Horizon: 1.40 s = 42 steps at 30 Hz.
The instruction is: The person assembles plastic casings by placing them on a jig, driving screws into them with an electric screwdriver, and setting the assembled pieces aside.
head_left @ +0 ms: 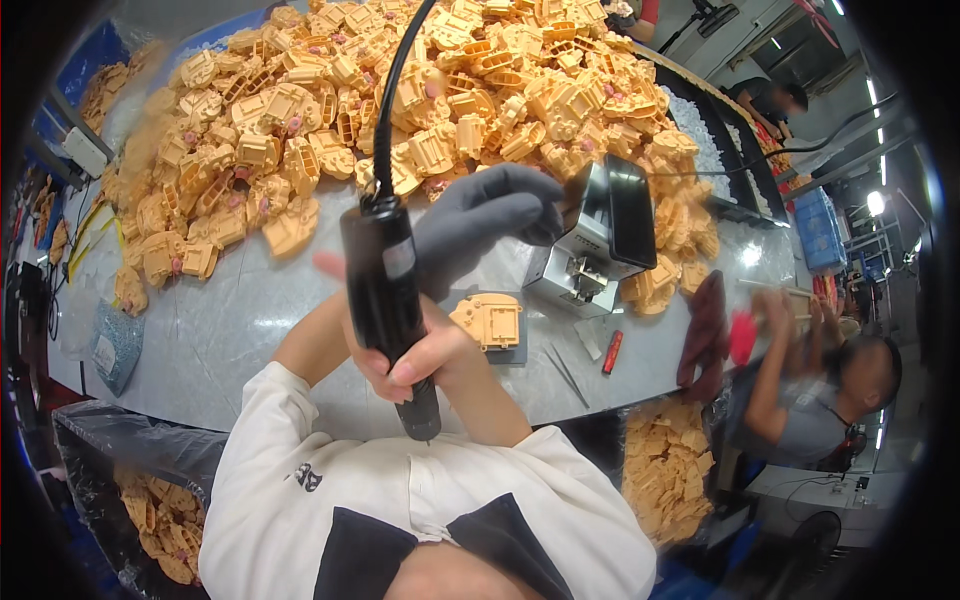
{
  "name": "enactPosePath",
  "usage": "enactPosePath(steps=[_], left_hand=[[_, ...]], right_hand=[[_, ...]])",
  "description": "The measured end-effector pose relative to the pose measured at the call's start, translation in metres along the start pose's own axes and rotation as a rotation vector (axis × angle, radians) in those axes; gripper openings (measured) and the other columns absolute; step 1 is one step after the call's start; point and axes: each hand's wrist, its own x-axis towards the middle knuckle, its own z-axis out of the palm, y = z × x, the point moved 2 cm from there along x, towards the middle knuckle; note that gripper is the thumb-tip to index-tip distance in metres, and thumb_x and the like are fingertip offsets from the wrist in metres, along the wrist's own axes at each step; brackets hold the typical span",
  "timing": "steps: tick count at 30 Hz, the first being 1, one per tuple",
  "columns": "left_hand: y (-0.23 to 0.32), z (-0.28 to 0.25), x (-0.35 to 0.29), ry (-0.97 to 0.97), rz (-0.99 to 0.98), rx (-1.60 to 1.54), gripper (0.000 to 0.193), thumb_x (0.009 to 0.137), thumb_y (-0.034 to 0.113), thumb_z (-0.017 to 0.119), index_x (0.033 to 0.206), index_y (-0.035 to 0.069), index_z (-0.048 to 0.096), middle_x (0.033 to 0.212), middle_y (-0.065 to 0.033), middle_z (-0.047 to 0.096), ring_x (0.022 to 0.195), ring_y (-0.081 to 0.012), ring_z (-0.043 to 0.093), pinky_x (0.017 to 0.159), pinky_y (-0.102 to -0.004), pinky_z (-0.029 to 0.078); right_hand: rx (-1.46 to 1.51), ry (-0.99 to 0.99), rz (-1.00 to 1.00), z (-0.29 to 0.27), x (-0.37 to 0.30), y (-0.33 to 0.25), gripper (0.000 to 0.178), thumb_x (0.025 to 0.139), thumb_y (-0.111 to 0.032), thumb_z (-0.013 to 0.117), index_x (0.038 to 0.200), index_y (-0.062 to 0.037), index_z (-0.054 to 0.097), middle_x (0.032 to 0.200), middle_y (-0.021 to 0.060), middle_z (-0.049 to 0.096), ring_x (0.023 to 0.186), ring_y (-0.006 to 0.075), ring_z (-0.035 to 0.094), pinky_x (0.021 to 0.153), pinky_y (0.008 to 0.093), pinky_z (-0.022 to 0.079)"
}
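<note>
My right hand (435, 350), bare, is wrapped round a black electric screwdriver (382, 270), whose bit points down toward my chest. My left forearm crosses behind the tool. The grey-gloved left hand (485, 220) reaches to the right, its fingers bent and closed beside a metal box-shaped device (585, 245). Whatever those fingertips hold, if anything, is hidden. A black rectangular panel (631, 215) stands on the device's right side. Below the gloved hand, a yellow-orange plastic housing (488, 320) sits on a dark grey fixture (512, 354).
A large heap of yellow plastic housings (440, 110) covers the table's far side. Tweezers (568, 376), a red stick-like item (612, 352) and a dark red cloth (704, 330) lie right. A bag of small parts (116, 345) lies left. Another person (820, 400) works at right.
</note>
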Motion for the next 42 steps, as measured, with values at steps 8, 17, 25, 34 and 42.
enactPosePath(steps=[8,17,25,34,42], left_hand=[[0.026,0.013,0.001,0.038,-0.206,0.157,0.032,0.087,0.018,0.055,0.113,-0.001,0.052,0.090,-0.0101,0.062,0.086,-0.0180,0.060,0.081,-0.0311,0.048],[0.033,0.017,-0.007,0.126,0.034,0.577,0.025,0.083,0.006,0.063,0.106,-0.001,0.058,0.097,-0.0077,0.062,0.091,-0.0118,0.057,0.082,-0.0247,0.045],[0.029,0.020,-0.009,0.085,0.234,0.611,0.018,0.082,0.008,0.065,0.098,0.000,0.061,0.091,-0.0055,0.063,0.084,-0.0106,0.058,0.077,-0.0230,0.046],[0.037,0.026,-0.018,0.084,0.204,0.836,0.016,0.082,0.005,0.063,0.097,0.001,0.060,0.090,-0.0061,0.062,0.086,-0.0112,0.058,0.079,-0.0268,0.046],[-0.030,0.018,-0.019,-0.124,0.660,1.463,0.026,0.081,0.011,0.064,0.104,0.002,0.058,0.087,-0.0056,0.063,0.083,-0.0134,0.059,0.080,-0.0312,0.046]], right_hand=[[-0.006,0.023,0.114,0.000,-0.003,-0.003,0.094,0.044,-0.005,0.059,0.134,0.0053,0.033,0.064,0.0085,0.054,0.047,0.0143,0.050,0.043,0.0243,0.039],[-0.060,-0.031,0.179,-0.006,-0.006,-0.001,0.091,0.044,-0.005,0.059,0.131,0.0070,0.037,0.066,0.0091,0.054,0.046,0.0138,0.050,0.042,0.0236,0.038],[0.056,-0.047,0.135,0.002,-0.007,-0.004,0.091,0.046,-0.007,0.061,0.130,0.0128,0.031,0.068,0.0083,0.052,0.045,0.0131,0.049,0.040,0.0234,0.038],[0.089,-0.095,0.101,0.010,-0.003,-0.001,0.097,0.050,-0.004,0.061,0.138,0.0025,0.021,0.068,0.0099,0.051,0.045,0.0155,0.049,0.041,0.0266,0.040],[-0.016,0.068,-0.145,-0.004,0.020,-0.030,0.074,0.059,-0.003,0.057,0.130,-0.0019,0.033,0.069,0.0069,0.048,0.047,0.0156,0.049,0.047,0.0282,0.044]])
